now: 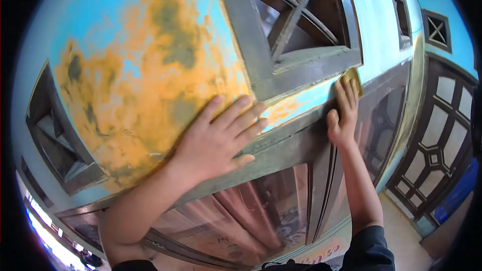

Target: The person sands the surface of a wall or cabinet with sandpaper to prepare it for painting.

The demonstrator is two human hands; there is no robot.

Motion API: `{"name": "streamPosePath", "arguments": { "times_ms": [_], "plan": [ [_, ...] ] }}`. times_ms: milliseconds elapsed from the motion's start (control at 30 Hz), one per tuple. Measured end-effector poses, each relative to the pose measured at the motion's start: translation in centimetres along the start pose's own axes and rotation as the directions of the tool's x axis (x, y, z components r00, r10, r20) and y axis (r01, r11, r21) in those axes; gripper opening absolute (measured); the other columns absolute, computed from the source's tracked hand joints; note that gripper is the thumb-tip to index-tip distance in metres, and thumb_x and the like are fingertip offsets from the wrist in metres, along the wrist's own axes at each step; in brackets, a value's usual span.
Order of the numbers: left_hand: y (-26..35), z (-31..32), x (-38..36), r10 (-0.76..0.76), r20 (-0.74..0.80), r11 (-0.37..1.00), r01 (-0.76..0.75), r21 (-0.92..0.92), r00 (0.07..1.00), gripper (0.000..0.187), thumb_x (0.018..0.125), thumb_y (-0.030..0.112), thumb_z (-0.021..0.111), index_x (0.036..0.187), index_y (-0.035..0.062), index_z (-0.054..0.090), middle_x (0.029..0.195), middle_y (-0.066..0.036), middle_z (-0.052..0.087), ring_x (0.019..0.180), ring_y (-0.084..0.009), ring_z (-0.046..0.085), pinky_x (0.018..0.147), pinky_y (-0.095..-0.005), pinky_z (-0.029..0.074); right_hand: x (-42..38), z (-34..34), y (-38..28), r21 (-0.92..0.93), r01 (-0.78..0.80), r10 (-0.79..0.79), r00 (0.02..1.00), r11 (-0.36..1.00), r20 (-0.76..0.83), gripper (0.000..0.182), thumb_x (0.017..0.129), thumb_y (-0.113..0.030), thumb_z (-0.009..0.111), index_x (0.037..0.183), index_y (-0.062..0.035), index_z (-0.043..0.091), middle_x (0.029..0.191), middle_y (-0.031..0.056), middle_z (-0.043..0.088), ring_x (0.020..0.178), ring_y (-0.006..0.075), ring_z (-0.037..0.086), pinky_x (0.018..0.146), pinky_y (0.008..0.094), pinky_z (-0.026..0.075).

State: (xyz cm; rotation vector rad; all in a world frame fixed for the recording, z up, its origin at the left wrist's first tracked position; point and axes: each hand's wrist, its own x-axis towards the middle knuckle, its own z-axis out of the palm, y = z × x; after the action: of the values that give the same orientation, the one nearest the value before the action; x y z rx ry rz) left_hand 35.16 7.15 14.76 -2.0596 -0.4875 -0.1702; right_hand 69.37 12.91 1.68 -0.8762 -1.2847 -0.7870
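My left hand [216, 138] lies with its fingers spread on the wall [145, 80], at the lower right corner of a patch where orange and dark layers show through the blue paint. There is nothing in it. Further right, my right hand [345, 108] presses a yellow-brown piece of sandpaper [356, 76] against the narrow blue strip [309, 101] between two wooden frames. Its fingers cover most of the piece, and the thumb sits apart, lower on the left.
A wooden vent frame [261, 78] with crossed bars stands above the strip. Below are a dark window frame [315, 190] and glass with pink curtains [246, 211] behind. Another vent [55, 135] is at left. A panelled door [429, 145] stands at far right.
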Motion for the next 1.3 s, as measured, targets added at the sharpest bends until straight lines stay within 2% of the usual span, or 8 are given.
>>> {"name": "streamPosePath", "arguments": {
  "times_ms": [133, 233, 333, 467, 567, 900, 1100, 1300],
  "plan": [
    [-5.7, -4.5, -4.8, -0.247, -0.005, 0.959, 0.245, 0.143, 0.969, 0.071, 0.087, 0.052, 0.066, 0.152, 0.0297, 0.046, 0.165, -0.006, 0.032, 0.153, -0.031, 0.026, 0.122, -0.0618, 0.015, -0.9, 1.2, -8.9, 0.101, 0.423, -0.424, 0.803, 0.901, 0.419, 0.073, 0.093, -0.072, 0.048, 0.146, -0.0226, 0.056, 0.157, 0.0096, 0.046, 0.149, 0.0383, 0.034, 0.12, 0.0564, 0.023],
    [-12.2, -6.8, -8.2, -0.442, -0.215, 0.822, 0.49, 0.29, 0.871, 0.069, 0.091, 0.047, 0.064, 0.154, 0.0289, 0.043, 0.167, -0.006, 0.027, 0.155, -0.0324, 0.02, 0.124, -0.0614, 0.011, 1.4, 2.2, -15.1, 0.262, 0.495, -0.553, 0.648, 0.829, 0.523, 0.066, 0.098, -0.069, 0.039, 0.15, -0.0299, 0.05, 0.159, 0.0003, 0.044, 0.149, 0.026, 0.035, 0.122, 0.0555, 0.021],
    [-17.4, -7.1, -10.8, -0.468, -0.397, 0.727, 0.599, 0.336, 0.79, 0.065, 0.096, 0.046, 0.058, 0.157, 0.03, 0.04, 0.168, -0.005, 0.026, 0.156, -0.0315, 0.019, 0.124, -0.0595, 0.01, 6.3, 3.7, -18.2, 0.252, 0.583, -0.612, 0.579, 0.772, 0.538, 0.068, 0.098, -0.07, 0.038, 0.152, -0.0289, 0.047, 0.162, 0.0011, 0.039, 0.151, 0.0291, 0.031, 0.123, 0.0553, 0.019],
    [-17.9, -6.3, -11.0, -0.44, -0.485, 0.729, 0.616, 0.299, 0.756, 0.059, 0.101, 0.054, 0.05, 0.155, 0.0337, 0.042, 0.166, -0.002, 0.03, 0.154, -0.0294, 0.023, 0.124, -0.0597, 0.013, 15.8, 5.9, -18.9, -0.077, 0.524, -0.474, 0.816, 0.848, 0.332, 0.073, 0.097, -0.069, 0.039, 0.155, -0.025, 0.043, 0.165, 0.0081, 0.033, 0.152, 0.0387, 0.025, 0.122, 0.0601, 0.016],
    [-17.9, -6.4, -11.0, -0.449, -0.506, 0.703, 0.641, 0.309, 0.736, 0.058, 0.101, 0.053, 0.05, 0.155, 0.0332, 0.043, 0.165, -0.002, 0.032, 0.154, -0.0299, 0.024, 0.124, -0.0589, 0.014, 18.8, 7.9, -20.2, -0.027, 0.417, -0.407, 0.898, 0.908, 0.169, 0.078, 0.095, -0.066, 0.047, 0.157, -0.0192, 0.041, 0.165, 0.0131, 0.032, 0.153, 0.0422, 0.021, 0.122, 0.0613, 0.011],
    [-17.7, -6.3, -12.3, -0.431, -0.527, 0.74, 0.621, 0.258, 0.733, 0.057, 0.102, 0.05, 0.047, 0.156, 0.0298, 0.042, 0.166, -0.005, 0.03, 0.154, -0.0334, 0.023, 0.124, -0.059, 0.014, 10.8, 8.1, -26.3, 0.064, 0.693, -0.641, 0.621, 0.718, 0.451, 0.077, 0.096, -0.077, 0.028, 0.155, -0.031, 0.042, 0.162, 0.0048, 0.038, 0.152, 0.0359, 0.029, 0.123, 0.06, 0.016],
    [-17.4, -6.5, -17.0, -0.401, -0.389, 0.808, 0.521, 0.277, 0.829, 0.058, 0.104, 0.048, 0.042, 0.157, 0.0254, 0.039, 0.167, -0.007, 0.027, 0.154, -0.0351, 0.021, 0.125, -0.0558, 0.015, 20.9, 9.8, -23.7, -0.135, 0.456, -0.449, 0.89, 0.88, 0.082, 0.068, 0.096, -0.061, 0.05, 0.156, -0.0296, 0.041, 0.163, 0.0115, 0.036, 0.152, 0.0412, 0.025, 0.122, 0.06, 0.016],
    [-16.8, -6.4, -17.2, -0.451, -0.41, 0.795, 0.566, 0.219, 0.793, 0.058, 0.102, 0.042, 0.045, 0.157, 0.025, 0.039, 0.167, -0.006, 0.027, 0.155, -0.0336, 0.021, 0.125, -0.0559, 0.015, 13.5, 9.5, -30.2, 0.006, 0.635, -0.596, 0.722, 0.773, 0.351, 0.071, 0.095, -0.068, 0.047, 0.156, -0.0315, 0.041, 0.164, 0.0067, 0.035, 0.152, 0.0368, 0.026, 0.123, 0.0587, 0.015]
  ]
}}
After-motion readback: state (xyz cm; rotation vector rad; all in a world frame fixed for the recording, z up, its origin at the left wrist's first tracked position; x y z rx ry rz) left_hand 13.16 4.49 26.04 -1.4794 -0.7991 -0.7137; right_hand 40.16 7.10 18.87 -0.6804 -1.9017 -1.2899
